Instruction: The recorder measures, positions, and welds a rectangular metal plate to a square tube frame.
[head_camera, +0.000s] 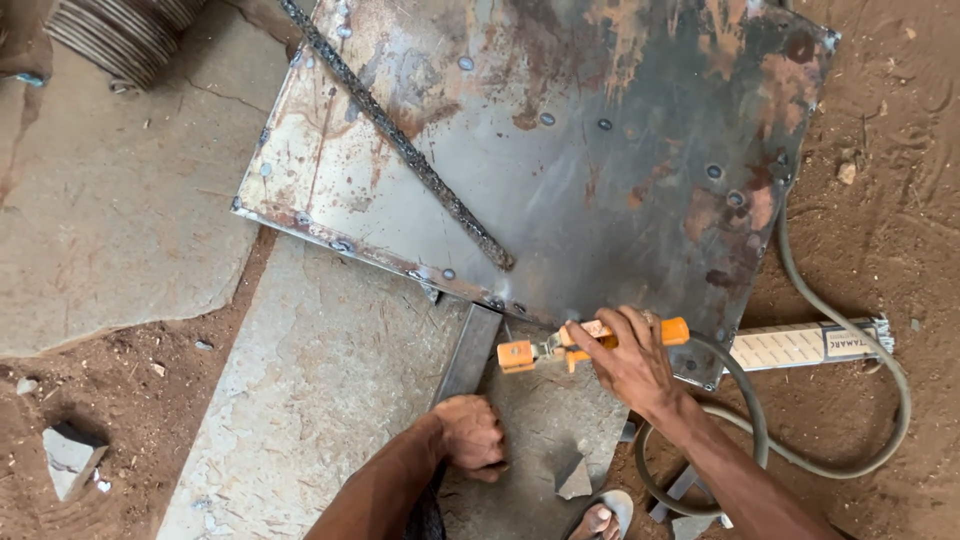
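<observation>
My right hand (628, 358) grips an orange electrode holder (560, 346) with its jaw end pointing left, just below the near edge of a large rusty steel plate (600, 150). My left hand (470, 435) is closed around the lower part of a grey steel bar (468, 355) that runs up to the plate's edge. The holder's tip sits close to where the bar meets the plate. A ribbed steel rod (400, 140) lies diagonally across the plate.
A grey cable (850, 340) loops from the holder over the dirt at right. A flat box (800, 345) lies under the plate's right corner. Stone slabs (300, 400) lie beneath, coiled metal (120, 35) top left, my foot (600, 520) at bottom.
</observation>
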